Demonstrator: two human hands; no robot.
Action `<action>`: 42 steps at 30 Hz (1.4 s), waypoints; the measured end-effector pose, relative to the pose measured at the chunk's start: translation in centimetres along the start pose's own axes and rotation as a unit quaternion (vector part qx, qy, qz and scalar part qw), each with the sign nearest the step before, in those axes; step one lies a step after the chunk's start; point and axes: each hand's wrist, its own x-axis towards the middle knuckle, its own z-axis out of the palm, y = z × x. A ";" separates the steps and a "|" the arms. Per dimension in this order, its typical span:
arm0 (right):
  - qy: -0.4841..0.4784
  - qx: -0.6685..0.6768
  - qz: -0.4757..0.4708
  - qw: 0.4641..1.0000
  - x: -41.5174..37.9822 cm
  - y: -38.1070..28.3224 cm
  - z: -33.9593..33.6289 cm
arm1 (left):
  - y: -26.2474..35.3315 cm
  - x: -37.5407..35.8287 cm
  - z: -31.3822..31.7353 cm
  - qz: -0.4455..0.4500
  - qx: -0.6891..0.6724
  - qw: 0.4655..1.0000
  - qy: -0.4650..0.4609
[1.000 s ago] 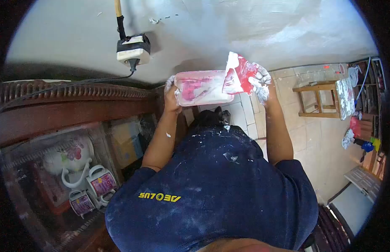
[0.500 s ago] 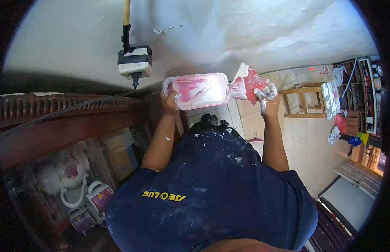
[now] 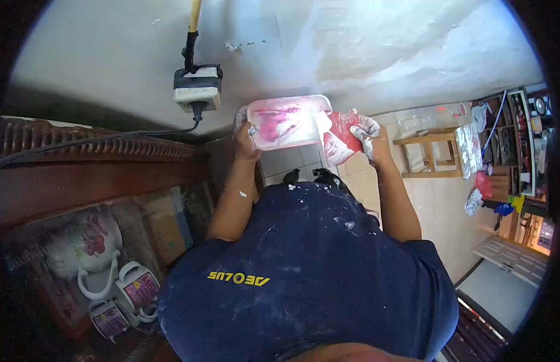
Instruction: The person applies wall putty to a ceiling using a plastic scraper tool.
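Note:
My left hand [image 3: 247, 136], smeared with white paste, grips the left end of a shallow plastic tub [image 3: 289, 122]. Its inside is coated with white paste, and pinkish-red shows through where the coat is thin. In my right hand [image 3: 369, 137], fingers also crusted white, is a flat red plastic scraper [image 3: 345, 134] with white paste over part of its blade. The scraper lies against the tub's right end, one corner overlapping the rim. The fingers behind both things are partly hidden.
A patchy wall [image 3: 382, 48] rises ahead, with a taped socket box [image 3: 197, 89] and plugged-in cable. A wooden cabinet [image 3: 81, 181] holding a teapot [image 3: 87, 241] and mugs [image 3: 137, 286] stands left. On the right are a wooden stool [image 3: 434, 151] and cluttered shelves [image 3: 509, 139].
The scraper has moved left and turned, coming from just beside the tub's right end to overlap its rim. The tub has risen slightly in view.

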 end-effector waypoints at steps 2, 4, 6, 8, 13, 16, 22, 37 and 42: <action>-0.008 -0.041 -0.010 0.999 0.7 -0.8 -0.6 | -0.5 0.6 -1.2 0.016 0.015 1.000 0.021; -0.012 -0.095 -0.005 0.995 2.1 -0.4 -2.3 | -0.9 1.1 -1.8 0.029 0.032 0.998 0.044; -0.015 -0.094 -0.015 0.995 2.9 0.1 -4.9 | -1.0 1.3 -1.6 0.036 0.034 0.990 0.135; -0.004 -0.060 -0.011 0.998 2.5 -1.1 -5.3 | -0.7 1.0 -0.8 0.039 0.040 0.985 0.161; -0.039 0.013 -0.070 0.997 2.9 -3.4 -5.1 | -1.0 1.0 -2.3 0.034 0.076 0.980 0.179; -0.037 -0.207 -0.227 0.951 1.6 -5.8 -2.9 | -0.7 1.2 -1.9 0.053 0.079 0.980 0.176; -0.174 -0.480 -0.508 0.694 2.0 -3.7 -1.4 | 0.8 0.5 0.3 -0.029 0.102 0.976 0.190; 0.002 -0.285 -0.191 0.939 2.1 -3.9 -2.9 | 0.9 0.2 -5.8 0.056 0.064 0.988 0.126; -0.034 -0.143 -0.138 0.979 6.0 -0.5 1.6 | 1.6 0.1 -3.8 0.039 0.069 0.987 0.138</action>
